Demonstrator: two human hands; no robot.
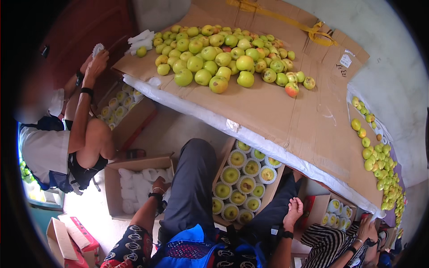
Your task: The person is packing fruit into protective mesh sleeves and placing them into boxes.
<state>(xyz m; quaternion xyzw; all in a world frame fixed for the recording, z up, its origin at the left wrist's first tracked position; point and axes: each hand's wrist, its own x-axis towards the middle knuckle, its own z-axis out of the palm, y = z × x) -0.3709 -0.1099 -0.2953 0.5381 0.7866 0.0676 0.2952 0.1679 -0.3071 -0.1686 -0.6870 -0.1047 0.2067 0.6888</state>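
Observation:
My left hand [161, 186] reaches into a cardboard box [109, 187] of white foam fruit nets [134, 187] at the lower left; its fingers are partly hidden, so what they touch does not show. Over my right thigh, my right hand [294, 210] is held with curled fingers and nothing visible in it. Between my legs stands a cardboard box [218, 167] filled with green-yellow apples [245, 185], each sitting in a white foam net. Above, a large heap of loose green-yellow apples [214, 57] lies on the cardboard-covered table [268, 114].
At the left a co-worker [95, 67] holds a foam net beside a box of netted apples [120, 104]. Another co-worker [363, 234] sits at the lower right near a box of netted apples [338, 214]. Red-sided cartons [78, 238] stand at the lower left. More apples [378, 160] lie at the right.

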